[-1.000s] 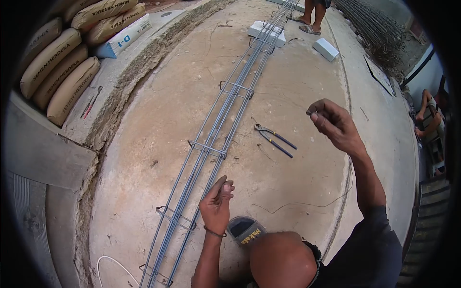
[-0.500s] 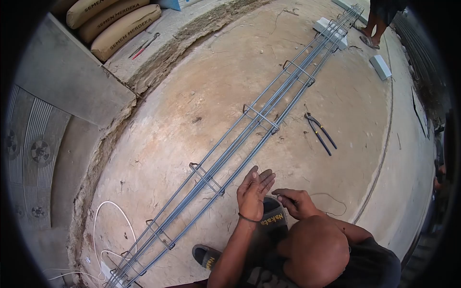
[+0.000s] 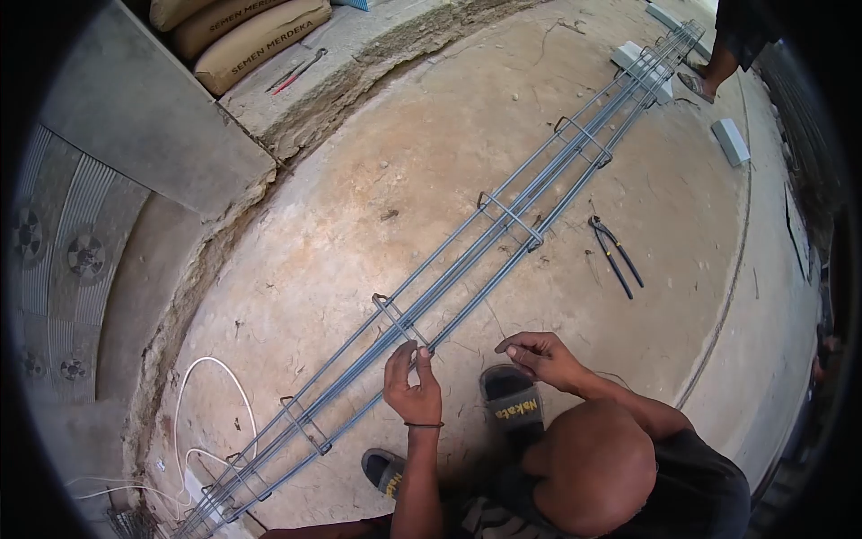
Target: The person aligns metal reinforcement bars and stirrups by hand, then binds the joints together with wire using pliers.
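A long steel rebar cage [image 3: 509, 220] runs diagonally over the concrete floor, with square stirrups set along its bars. My left hand [image 3: 413, 382] is at the near side of one stirrup [image 3: 401, 319], fingers and thumb curled together at the bar. Whatever lies between those fingertips is too small to make out. To its right, above the sandal, my right hand [image 3: 548, 361] pinches a thin tie wire [image 3: 493, 319] between thumb and forefinger. The wire's far end is hard to follow. Pincers [image 3: 615, 256] with dark handles lie on the floor beyond my right hand.
My bent knee [image 3: 597, 467] and sandals [image 3: 514, 404] are close below. White blocks [image 3: 731, 142] lie near the cage's far end, where another person's leg [image 3: 718, 67] stands. Cement bags [image 3: 262, 45] and a red-handled tool [image 3: 296, 72] rest at upper left. A white cable [image 3: 184, 395] curls at lower left.
My left hand has moved left to the cage, its spread fingers now curled at the stirrup. My right hand stays near the sandal. The view has shifted slightly.
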Demonstrator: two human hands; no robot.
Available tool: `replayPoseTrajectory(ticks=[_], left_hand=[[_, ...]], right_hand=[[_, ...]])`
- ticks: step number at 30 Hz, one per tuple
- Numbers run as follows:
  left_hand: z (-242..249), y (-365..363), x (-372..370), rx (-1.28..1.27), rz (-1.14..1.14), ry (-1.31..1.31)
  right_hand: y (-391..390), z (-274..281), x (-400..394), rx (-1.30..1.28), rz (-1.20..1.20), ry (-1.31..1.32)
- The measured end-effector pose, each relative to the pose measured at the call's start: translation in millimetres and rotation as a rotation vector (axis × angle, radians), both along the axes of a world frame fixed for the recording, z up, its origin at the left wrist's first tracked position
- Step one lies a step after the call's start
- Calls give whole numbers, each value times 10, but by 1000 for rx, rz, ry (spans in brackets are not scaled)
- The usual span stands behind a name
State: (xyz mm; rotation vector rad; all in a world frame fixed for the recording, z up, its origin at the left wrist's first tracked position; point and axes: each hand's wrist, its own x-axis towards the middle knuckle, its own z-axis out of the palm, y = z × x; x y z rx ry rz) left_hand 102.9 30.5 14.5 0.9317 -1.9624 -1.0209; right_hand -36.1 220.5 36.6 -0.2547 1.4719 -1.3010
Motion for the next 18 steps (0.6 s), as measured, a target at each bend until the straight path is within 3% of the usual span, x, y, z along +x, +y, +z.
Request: replayPoseTrajectory(ticks=[1, 2, 3, 4, 7, 8, 10, 15, 18], left_hand=[[-67, -120, 112, -1, -11, 5], [-137, -213, 212, -32, -112, -230], [-199, -276, 263, -62, -212, -466], [-264, -316, 257, -57, -223, -462], [-323, -401, 174, -184, -356, -645], [-306, -451, 162, -188, -360, -643], [-238, -562, 126, 186, -363, -521], [24, -638, 124, 277, -429, -476], [157, -530, 154, 187, -467, -554]], right_hand=[[53, -52, -1, 20, 17, 88], [92, -120, 36, 24, 6, 92], [136, -202, 99, -5, 17, 319], [161, -241, 133, -31, 33, 547], [132, -126, 129, 51, 67, 614], [119, -62, 128, 107, 97, 629], [126, -4, 149, 131, 152, 623], [68, -156, 176, 119, 251, 632], [-306, -261, 225, 43, 229, 632]])
